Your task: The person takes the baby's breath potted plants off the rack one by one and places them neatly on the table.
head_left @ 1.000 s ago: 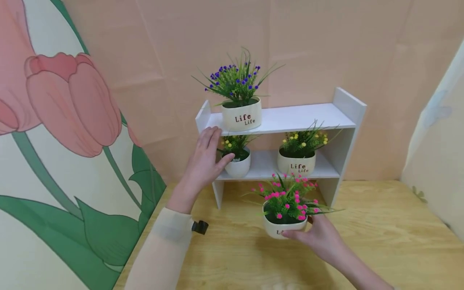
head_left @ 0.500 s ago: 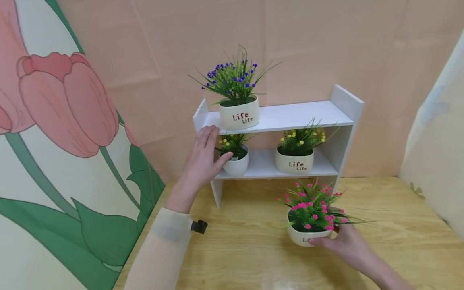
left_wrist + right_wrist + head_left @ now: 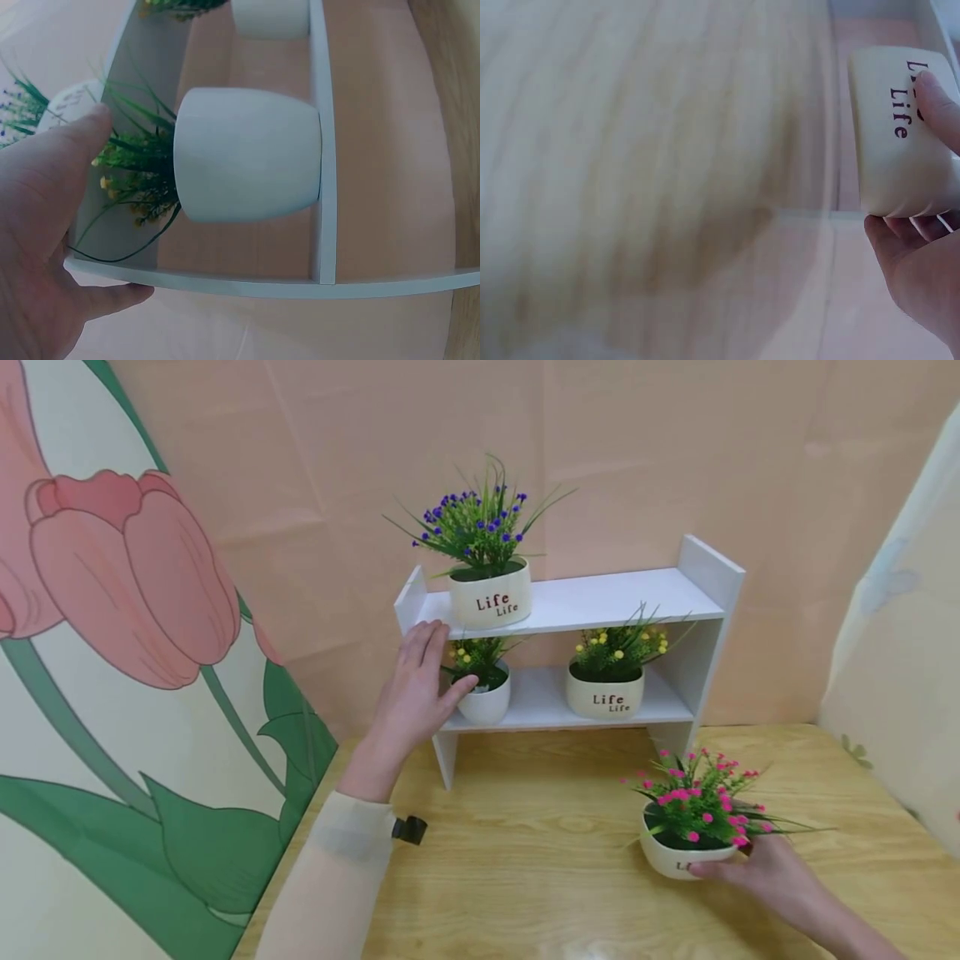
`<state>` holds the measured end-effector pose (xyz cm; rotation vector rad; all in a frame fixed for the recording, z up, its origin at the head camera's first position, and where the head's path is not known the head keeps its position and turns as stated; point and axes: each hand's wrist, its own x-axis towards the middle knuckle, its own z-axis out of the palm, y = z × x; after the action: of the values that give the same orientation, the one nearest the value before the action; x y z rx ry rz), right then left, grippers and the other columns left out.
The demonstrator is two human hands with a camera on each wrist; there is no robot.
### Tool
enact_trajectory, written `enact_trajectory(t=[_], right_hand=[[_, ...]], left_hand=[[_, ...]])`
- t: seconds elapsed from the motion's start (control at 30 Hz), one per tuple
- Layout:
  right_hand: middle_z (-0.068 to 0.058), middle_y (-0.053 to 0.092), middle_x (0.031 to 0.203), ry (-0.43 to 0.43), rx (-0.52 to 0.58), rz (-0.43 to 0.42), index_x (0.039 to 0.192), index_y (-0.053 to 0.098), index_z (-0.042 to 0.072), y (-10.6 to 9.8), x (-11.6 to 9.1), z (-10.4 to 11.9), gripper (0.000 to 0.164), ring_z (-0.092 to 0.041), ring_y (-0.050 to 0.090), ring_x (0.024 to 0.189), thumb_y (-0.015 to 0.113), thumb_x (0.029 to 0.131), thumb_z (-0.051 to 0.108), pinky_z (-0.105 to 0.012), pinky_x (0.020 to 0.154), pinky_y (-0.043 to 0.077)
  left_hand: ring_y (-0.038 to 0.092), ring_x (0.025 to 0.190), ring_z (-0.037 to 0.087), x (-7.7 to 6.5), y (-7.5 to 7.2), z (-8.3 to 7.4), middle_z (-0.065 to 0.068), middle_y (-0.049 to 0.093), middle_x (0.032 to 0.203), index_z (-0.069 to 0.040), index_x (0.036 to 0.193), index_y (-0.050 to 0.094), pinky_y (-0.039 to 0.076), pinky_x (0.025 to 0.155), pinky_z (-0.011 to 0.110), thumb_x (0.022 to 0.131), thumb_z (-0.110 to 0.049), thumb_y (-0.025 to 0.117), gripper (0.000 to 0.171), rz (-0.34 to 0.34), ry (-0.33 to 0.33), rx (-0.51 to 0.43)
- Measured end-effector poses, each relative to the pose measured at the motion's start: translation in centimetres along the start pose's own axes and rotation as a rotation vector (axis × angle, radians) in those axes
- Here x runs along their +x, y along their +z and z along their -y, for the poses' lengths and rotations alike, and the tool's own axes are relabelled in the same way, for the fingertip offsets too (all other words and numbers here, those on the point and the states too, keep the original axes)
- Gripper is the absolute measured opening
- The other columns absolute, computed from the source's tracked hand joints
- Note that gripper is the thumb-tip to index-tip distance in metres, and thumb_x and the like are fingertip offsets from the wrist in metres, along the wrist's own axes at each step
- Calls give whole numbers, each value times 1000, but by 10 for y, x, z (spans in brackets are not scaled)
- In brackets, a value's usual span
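My right hand grips a cream flower pot of pink artificial flowers from its right side, thumb over the "Life" lettering on the front. In the right wrist view, fingers curl beneath the pot. The pot is in front of the white two-tier shelf, low over the right part of the table. My left hand touches the shelf's upper left corner, its fingers along the outer side and its thumb stretched out in front. Just by that thumb, a small white pot with yellow flowers stands on the lower tier.
A purple-flowered pot stands at the top tier's left end. Another yellow-flowered pot stands toward the right of the lower tier. The wooden table meets a pink backdrop behind and a tulip-printed panel on the left.
My right hand has carried the pink-flowered pot to the right and a little toward me, away from the shelf's front. My left hand stays at the shelf corner.
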<state>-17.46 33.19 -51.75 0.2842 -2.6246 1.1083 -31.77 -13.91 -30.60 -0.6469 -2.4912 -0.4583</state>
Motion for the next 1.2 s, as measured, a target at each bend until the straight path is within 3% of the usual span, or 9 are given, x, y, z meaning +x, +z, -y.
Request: enact_trajectory(t=[0.13,0.3,0.4,0.63,0.87,1.07,1.2], right_hand=[[-19,76,132,19,32,36,147,63,2,1,-2,-3,85,14,58,114,104,78,28,-5,90,48],[-20,77,129,66,-28,80,146,65,1,5,-6,-5,87,9,61,109,104,76,36,-21,88,59],[-21,77,128,69,-61,78,145,66,0,8,-6,-6,89,4,64,107,104,74,38,-25,87,60],[-17,78,130,48,-53,78,145,67,2,12,-9,-7,84,3,64,110,103,77,36,-18,90,54],[-16,80,123,130,-102,137,143,67,-5,9,-17,-4,79,3,63,98,97,86,39,-23,83,55],[-21,77,129,55,-85,100,146,63,-7,11,-14,-3,85,3,64,106,100,82,35,-24,87,57],[-22,76,131,50,-60,102,148,61,-7,12,-14,-5,86,6,63,106,101,82,32,-23,86,57]], left_hand=[[18,167,31,-1,0,2,16,29,177,-4,171,32,27,133,48,108,-50,71,88,-4,-2,-2],[18,167,32,-3,0,2,17,29,177,-4,171,32,29,133,49,108,-50,71,88,-3,-4,0],[19,167,32,-3,-1,2,17,29,177,-4,171,33,30,132,49,108,-49,72,87,-2,-5,-1],[19,167,32,-4,0,2,17,30,176,-3,171,33,30,132,49,107,-50,72,88,-10,-1,-2],[19,167,31,-3,1,2,16,29,177,-4,171,33,32,131,49,107,-51,72,88,-6,-2,-3],[18,167,31,-1,0,2,17,28,177,-4,172,31,28,133,48,108,-51,70,89,-4,2,-1],[17,167,31,-1,0,1,16,27,178,-4,172,31,29,133,48,108,-52,70,89,7,-7,-1]])
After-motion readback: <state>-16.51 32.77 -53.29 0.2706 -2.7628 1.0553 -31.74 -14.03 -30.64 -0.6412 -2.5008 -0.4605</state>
